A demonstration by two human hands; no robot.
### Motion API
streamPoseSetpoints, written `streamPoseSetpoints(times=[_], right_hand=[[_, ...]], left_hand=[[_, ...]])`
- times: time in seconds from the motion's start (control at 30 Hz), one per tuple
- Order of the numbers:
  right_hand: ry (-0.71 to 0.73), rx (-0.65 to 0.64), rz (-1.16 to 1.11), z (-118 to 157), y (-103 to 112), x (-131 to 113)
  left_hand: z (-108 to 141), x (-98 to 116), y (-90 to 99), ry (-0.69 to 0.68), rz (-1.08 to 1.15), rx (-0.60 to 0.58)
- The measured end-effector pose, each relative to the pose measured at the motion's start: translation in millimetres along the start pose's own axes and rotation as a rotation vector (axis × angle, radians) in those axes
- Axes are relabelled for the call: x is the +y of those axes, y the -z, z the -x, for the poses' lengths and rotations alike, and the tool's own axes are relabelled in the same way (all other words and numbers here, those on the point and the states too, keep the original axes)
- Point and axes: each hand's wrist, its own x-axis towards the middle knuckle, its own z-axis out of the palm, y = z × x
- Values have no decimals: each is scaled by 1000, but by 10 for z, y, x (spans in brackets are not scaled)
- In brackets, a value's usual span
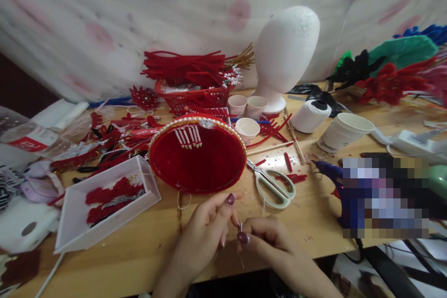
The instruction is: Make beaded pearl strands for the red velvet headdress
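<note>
In the head view, my left hand (209,228) and my right hand (268,242) meet at the table's front edge. Thumb and forefinger of the right hand pinch a thin white thread (241,256), whose end dangles below. The left fingers are closed beside it, and what they hold is too small to make out. Just beyond stands a red velvet headpiece (199,167), its rim trimmed with pearls and gold, with short bead strings (189,137) hanging inside. Right of it lie scissors (275,186) with pale green handles, blades partly hidden.
A white tray (78,216) with red pieces is at left. Behind are a red basket (195,101), paper cups (247,129), a white foam head (286,51) and a thread cone (310,115). At right lies a blue glue gun (330,172), with a blurred patch beside it.
</note>
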Motion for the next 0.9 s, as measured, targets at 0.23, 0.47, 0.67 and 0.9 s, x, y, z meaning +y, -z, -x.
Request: streamPoseSetpoints(times=[0.23, 0.47, 0.67, 0.9], right_hand=[[10, 144, -114, 1, 37, 9], [60, 70, -94, 3, 15, 18], [125, 39, -25, 27, 41, -17], [193, 175, -2, 20, -71, -14]], left_hand=[[284, -294, -113, 71, 137, 324], [302, -232, -233, 156, 345, 121], [289, -192, -244, 228, 603, 145], [306, -280, -363, 334, 959, 242]])
